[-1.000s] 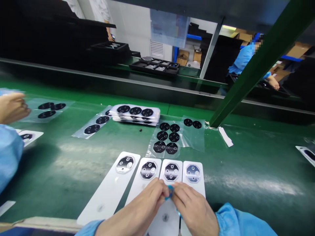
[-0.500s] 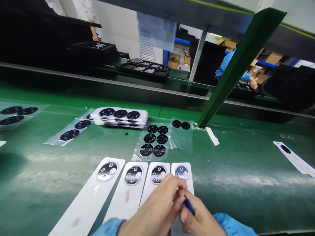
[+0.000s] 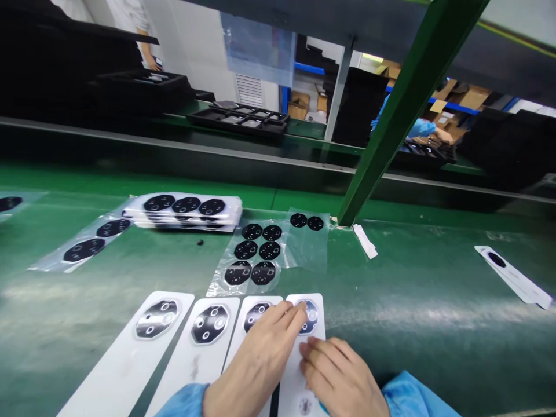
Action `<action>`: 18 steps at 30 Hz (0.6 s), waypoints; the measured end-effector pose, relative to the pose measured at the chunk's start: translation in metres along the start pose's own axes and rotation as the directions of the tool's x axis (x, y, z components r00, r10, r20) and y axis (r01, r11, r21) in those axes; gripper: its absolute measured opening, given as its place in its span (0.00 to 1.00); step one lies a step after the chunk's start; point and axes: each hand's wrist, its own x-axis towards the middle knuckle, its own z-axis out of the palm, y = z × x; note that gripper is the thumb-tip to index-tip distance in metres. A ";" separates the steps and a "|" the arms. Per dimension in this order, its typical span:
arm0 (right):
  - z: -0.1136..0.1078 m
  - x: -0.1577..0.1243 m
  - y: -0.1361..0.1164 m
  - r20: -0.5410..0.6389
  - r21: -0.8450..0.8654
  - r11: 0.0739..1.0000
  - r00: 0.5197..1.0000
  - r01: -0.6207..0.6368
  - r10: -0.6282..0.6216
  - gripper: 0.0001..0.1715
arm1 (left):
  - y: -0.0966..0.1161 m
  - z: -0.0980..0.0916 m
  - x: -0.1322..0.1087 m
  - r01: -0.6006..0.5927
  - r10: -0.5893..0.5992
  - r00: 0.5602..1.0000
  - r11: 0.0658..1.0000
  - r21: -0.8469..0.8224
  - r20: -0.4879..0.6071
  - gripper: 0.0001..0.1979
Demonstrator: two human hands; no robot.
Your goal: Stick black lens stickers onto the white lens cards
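Note:
Several long white back panels with octagonal camera windows lie side by side in front of me. On the rightmost white panel [image 3: 299, 379], my left hand [image 3: 263, 347] has its fingers drawn together, fingertips at the edge of the shiny octagonal window [image 3: 311, 318]. Whatever is between those fingertips is too small to make out. My right hand [image 3: 341, 373] rests curled over the same panel, lower down. A sliver of a slim blue tool [image 3: 322, 407] shows beneath its palm. Left of these lie another white panel [image 3: 195, 365] and the leftmost panel [image 3: 125, 359].
Clear film sheets with black octagonal stickers [image 3: 245, 250] lie beyond the panels, beside a stacked pack of such sheets [image 3: 186, 217]. A green post [image 3: 391, 121] rises at the bench's back. White strips [image 3: 515, 278] lie right. Co-workers' arms show behind, near black trays [image 3: 238, 120].
My hands have parted: the left has moved onto the window's edge, the right has lowered onto the panel. The blue tool is now mostly hidden. The view has shifted slightly right.

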 end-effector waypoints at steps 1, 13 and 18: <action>0.001 0.000 0.000 -0.018 -0.011 1.000 1.000 0.002 -0.003 0.18 | 0.001 -0.001 0.000 0.001 -0.002 1.000 0.999 0.034 0.019 0.31; 0.004 0.002 -0.002 -0.083 -0.014 0.999 0.996 -0.029 0.028 0.22 | -0.005 0.007 0.009 0.144 -0.129 0.988 0.964 -0.224 0.082 0.17; 0.002 0.001 -0.001 -0.053 0.010 1.000 0.998 -0.030 0.030 0.22 | -0.023 0.012 0.034 0.220 -0.190 0.974 0.915 -0.338 0.120 0.11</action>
